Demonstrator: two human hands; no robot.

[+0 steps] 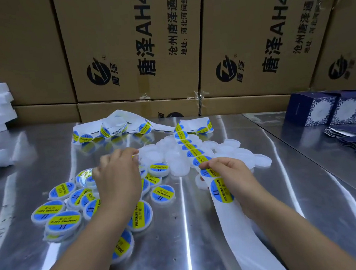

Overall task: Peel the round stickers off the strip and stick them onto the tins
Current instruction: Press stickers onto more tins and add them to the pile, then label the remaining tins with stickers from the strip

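Mid-frame, our right hand pinched the strip taut so our left hand, seemingly pinching 1 sticker, could reach the blank tins.

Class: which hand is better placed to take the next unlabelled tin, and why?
Probably left: the left hand reaches to the edge of the unlabelled tins, while the right hand is pinching the sticker strip.

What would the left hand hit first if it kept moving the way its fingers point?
Probably the heap of plain white tins just beyond the fingertips of the left hand, beside the strip that the right hand pinches; depth is unclear.
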